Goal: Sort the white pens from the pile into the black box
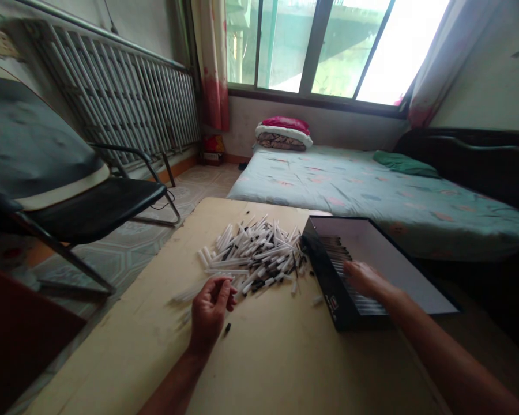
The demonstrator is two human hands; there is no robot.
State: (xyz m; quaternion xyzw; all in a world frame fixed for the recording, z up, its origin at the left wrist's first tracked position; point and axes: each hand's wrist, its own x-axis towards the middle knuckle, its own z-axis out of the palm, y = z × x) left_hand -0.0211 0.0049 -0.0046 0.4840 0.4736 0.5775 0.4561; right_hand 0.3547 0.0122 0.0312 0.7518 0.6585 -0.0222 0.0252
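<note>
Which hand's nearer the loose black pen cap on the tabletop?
Left. The left hand sits just beside the black pen cap, not touching it; the right hand is much farther off, over the open black box.

Loose pens [255,259] beside black box [324,276]

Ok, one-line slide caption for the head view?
Left hand beside a heap of pens, right hand over rows of pens in a black box.
</note>
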